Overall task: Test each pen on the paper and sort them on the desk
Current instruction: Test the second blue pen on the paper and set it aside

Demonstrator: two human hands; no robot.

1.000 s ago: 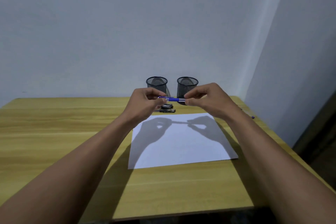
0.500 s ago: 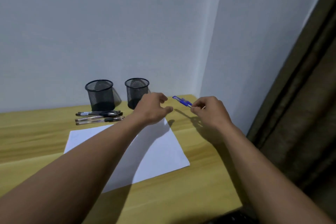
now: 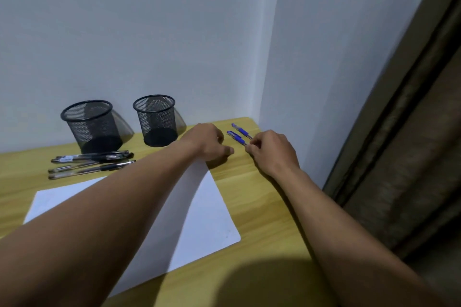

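Two blue pens lie side by side at the desk's far right corner. My right hand (image 3: 270, 151) pinches the near end of the closer blue pen (image 3: 236, 137), which rests low on the wood. The other blue pen (image 3: 241, 130) lies just behind it, untouched. My left hand (image 3: 210, 143) hovers loosely curled to the left of them, above the top corner of the white paper (image 3: 207, 209), holding nothing. Several black pens (image 3: 91, 163) lie in a row at the left, beyond the paper.
Two black mesh pen cups stand against the back wall, the left cup (image 3: 91, 126) and the right cup (image 3: 156, 119). The wooden desk (image 3: 257, 197) ends at the side wall on the right, where a dark curtain (image 3: 404, 147) hangs.
Both hands held the blue pen over the paper. The left hand let go, and the right hand carried the pen to the far right corner, down beside another blue pen. My view swung right.
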